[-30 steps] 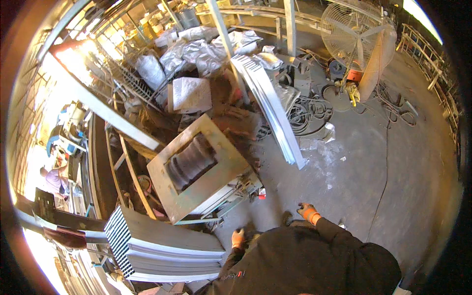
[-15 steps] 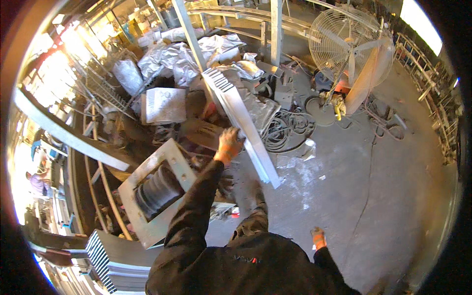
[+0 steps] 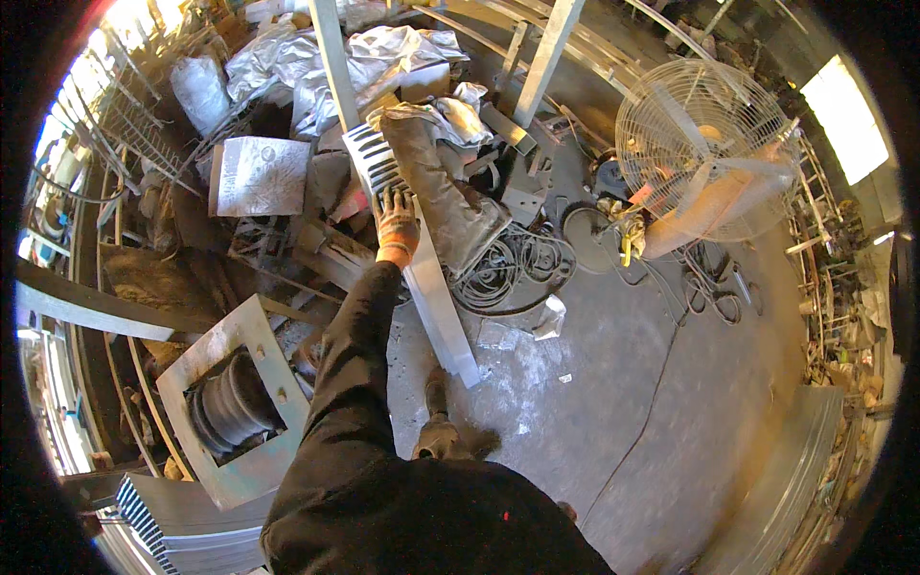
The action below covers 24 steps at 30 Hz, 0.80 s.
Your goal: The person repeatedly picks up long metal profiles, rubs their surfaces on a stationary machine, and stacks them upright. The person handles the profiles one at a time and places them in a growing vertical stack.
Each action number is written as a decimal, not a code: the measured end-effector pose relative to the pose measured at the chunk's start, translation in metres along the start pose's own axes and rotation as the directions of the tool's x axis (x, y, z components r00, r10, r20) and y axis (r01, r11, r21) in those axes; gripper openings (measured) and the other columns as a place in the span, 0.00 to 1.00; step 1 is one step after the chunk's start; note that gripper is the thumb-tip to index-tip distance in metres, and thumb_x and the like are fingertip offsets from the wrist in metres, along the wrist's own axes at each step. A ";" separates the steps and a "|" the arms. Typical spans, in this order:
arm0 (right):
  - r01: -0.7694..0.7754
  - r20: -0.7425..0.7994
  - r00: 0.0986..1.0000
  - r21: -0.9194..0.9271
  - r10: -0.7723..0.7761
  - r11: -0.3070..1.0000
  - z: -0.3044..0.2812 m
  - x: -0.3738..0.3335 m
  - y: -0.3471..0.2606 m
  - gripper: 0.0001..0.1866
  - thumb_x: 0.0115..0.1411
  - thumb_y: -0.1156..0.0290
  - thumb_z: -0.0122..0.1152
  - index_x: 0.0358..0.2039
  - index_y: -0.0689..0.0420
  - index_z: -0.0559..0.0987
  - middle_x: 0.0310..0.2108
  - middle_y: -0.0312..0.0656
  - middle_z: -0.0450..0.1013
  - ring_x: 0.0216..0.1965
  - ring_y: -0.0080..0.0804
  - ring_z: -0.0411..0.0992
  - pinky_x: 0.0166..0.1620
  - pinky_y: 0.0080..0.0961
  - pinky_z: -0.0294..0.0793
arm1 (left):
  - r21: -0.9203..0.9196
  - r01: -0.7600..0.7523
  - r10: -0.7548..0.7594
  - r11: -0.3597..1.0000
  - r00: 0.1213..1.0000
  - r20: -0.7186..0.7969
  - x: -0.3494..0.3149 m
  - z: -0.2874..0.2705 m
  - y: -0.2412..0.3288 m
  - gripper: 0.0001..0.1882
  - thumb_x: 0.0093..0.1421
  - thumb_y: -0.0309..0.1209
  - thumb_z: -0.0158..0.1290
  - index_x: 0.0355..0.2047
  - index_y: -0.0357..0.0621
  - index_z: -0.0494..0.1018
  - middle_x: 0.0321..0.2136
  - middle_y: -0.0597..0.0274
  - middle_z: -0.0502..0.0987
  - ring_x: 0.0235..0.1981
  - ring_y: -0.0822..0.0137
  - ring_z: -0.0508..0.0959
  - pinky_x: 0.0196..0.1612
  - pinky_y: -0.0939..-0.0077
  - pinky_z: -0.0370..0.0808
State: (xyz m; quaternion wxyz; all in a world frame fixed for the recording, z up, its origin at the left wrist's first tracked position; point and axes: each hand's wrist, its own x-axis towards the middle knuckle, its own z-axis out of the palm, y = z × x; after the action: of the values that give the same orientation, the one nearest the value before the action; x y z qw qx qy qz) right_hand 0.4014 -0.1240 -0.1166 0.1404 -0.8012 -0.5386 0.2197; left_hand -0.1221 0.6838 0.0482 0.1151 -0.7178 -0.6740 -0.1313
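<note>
At the lower left lies a bundle of long strips (image 3: 206, 522), its striped end facing outward. Just to its right, a tilted metal frame (image 3: 275, 359) surrounds a dark ribbed roll (image 3: 230, 407). Above the frame, among clutter, sits a pale box (image 3: 259, 177).

Near the middle, the left hand (image 3: 396, 228), in a grey and orange glove, reaches out on a dark sleeve (image 3: 350, 355). Its grip is spread, palm down on the upper part of a stack of pale metal strips (image 3: 443, 316). The stack slants from beside an upright post (image 3: 333, 67) down toward the floor (image 3: 613, 374); what bears it I cannot tell. The step in hand appears to be steadying or getting hold of this stack. A firm hold would call for fingers curled around its edges, probably with a second hand; the right hand is out of view, its grip unknown.

Right of the stack lie coiled cables (image 3: 517, 273), and farther right stands a large caged fan (image 3: 709, 158).
</note>
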 end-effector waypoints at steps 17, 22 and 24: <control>0.683 0.246 0.594 0.350 -0.766 0.641 -0.115 0.422 -0.242 0.60 0.51 0.60 0.87 0.81 0.55 0.64 0.75 0.57 0.70 0.74 0.58 0.69 0.76 0.46 0.69 | -0.466 -0.188 0.098 0.864 0.973 -0.211 -0.275 -0.240 0.255 0.30 0.56 0.30 0.70 0.61 0.46 0.79 0.54 0.47 0.77 0.57 0.40 0.77 0.61 0.44 0.78; 0.846 0.351 -0.010 0.502 -0.936 0.179 -0.100 0.417 -0.268 0.47 0.56 0.57 0.83 0.74 0.54 0.73 0.68 0.50 0.77 0.69 0.51 0.74 0.72 0.47 0.75 | -0.574 -0.008 -0.059 0.819 0.993 -0.099 -0.377 -0.322 0.338 0.34 0.55 0.29 0.73 0.63 0.44 0.79 0.55 0.48 0.78 0.56 0.44 0.79 0.60 0.50 0.81; 0.485 0.496 -0.157 0.792 -0.854 0.371 -0.101 0.392 -0.272 0.34 0.61 0.65 0.78 0.67 0.55 0.77 0.62 0.43 0.81 0.63 0.42 0.78 0.68 0.43 0.79 | -0.522 -0.030 -0.047 0.852 0.990 -0.133 -0.398 -0.355 0.339 0.34 0.58 0.30 0.73 0.65 0.44 0.77 0.58 0.47 0.78 0.58 0.42 0.80 0.62 0.48 0.81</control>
State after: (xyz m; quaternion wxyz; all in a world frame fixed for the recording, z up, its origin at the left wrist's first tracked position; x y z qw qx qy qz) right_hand 0.3611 0.3426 0.0172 0.0504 -0.0711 -0.8041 0.5881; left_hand 0.1816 0.1675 0.2487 -0.0375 -0.7080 -0.6063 -0.3602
